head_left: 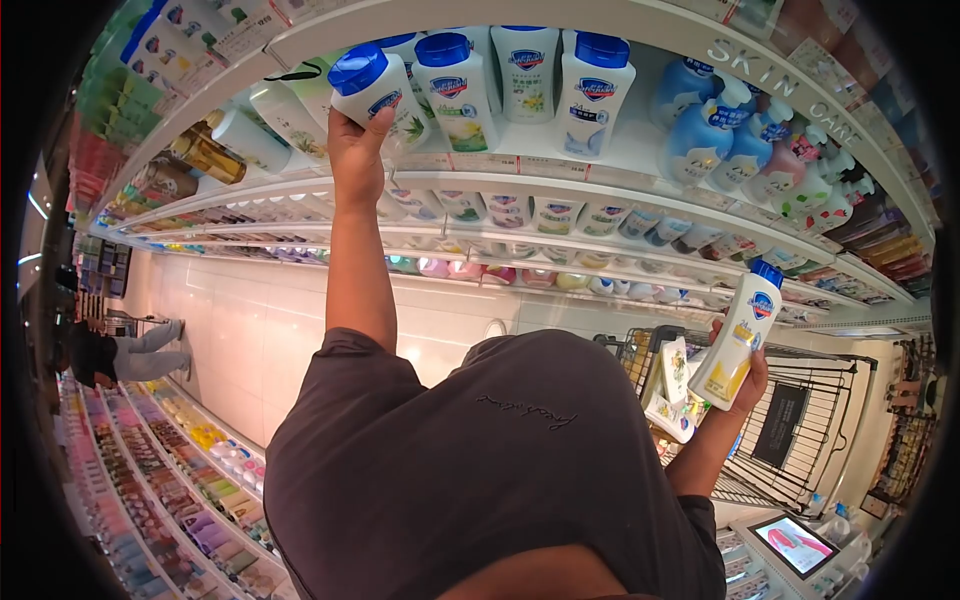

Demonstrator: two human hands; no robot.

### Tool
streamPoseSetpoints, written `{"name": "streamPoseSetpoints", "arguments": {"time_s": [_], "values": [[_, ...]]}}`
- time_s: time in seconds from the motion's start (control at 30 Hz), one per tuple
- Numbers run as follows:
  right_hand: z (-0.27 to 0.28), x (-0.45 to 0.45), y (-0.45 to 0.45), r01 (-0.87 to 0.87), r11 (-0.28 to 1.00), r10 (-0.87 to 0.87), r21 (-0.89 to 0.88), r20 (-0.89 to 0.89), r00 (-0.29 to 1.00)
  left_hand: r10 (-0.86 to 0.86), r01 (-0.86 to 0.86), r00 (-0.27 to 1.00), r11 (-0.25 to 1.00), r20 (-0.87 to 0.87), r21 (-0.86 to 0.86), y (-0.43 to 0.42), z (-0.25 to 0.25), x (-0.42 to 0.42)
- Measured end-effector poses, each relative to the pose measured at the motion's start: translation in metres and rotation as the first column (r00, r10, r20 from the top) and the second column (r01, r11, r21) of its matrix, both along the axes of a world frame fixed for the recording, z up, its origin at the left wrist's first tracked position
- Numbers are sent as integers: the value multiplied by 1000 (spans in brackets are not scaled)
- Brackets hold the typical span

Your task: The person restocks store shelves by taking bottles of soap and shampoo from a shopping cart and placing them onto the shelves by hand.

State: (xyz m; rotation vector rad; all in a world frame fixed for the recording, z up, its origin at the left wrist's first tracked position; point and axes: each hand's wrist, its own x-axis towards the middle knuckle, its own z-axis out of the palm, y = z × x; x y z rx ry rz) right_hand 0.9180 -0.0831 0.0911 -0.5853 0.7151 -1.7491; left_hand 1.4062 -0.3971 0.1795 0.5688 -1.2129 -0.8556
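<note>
My left hand [358, 150] reaches up to the shelf with its fingers wrapped round a white body wash bottle [394, 112] with a blue cap and a green plant on its label. That bottle tilts to the left beside other upright blue-capped bottles [455, 98]. Over at the right, my right hand [748, 378] grips a white and yellow body wash bottle [738, 340], blue cap upward, held above the shopping cart. Inside the cart lie white bottles [674, 370] with plant prints, partly covered by the cart's near parts.
The wire shopping cart [815, 400] stands to my right. Blue pump bottles [700, 135] occupy the shelf's right part, and lower shelves [560, 215] hold more bottles. Another person [140, 352] is far left in the aisle. A lit screen [795, 545] sits at the lower right.
</note>
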Motion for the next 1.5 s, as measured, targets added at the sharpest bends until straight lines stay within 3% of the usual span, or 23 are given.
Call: {"name": "streamPoseSetpoints", "arguments": {"time_s": [0.6,0.8,0.87,0.9,0.97,1.0,1.07,1.2,1.27,1.3,1.37,1.5], "values": [[-10,-3,4,-2,1000,1,21,62,998,-7,0,997,996,73,93,-16,-15,2],[-8,-1,0,-31,999,30,26,27,999,101,-125,966,988,240,90,-11,-7,3],[-8,1,-1,-21,999,21,32,26,999,471,-458,741,876,478,-153,-4,5,4],[-7,2,-1,-11,999,10,40,28,1000,473,-460,742,875,474,-153,2,16,2],[-6,4,-2,-13,999,12,42,24,1000,721,-570,129,615,681,-544,18,40,-3],[-6,4,-2,-12,999,11,46,25,1000,720,-574,129,615,681,-541,20,47,-7],[-7,3,-2,-9,999,8,50,20,1000,697,-589,-21,571,717,-572,22,57,-17],[-8,1,-1,5,998,-6,61,19,1000,641,-619,67,628,764,-472,14,62,-24],[-6,3,-1,11,998,-12,61,16,1000,680,-579,-104,552,726,-600,5,56,-24],[-5,4,0,15,998,-16,63,13,1000,680,-576,-102,555,726,-600,3,58,-24],[-7,4,2,42,996,-43,75,12,999,603,-607,-63,609,795,-510,0,60,-22],[-11,3,4,61,993,-63,99,17,998,627,-558,24,655,779,-510,-6,58,-13]]}}
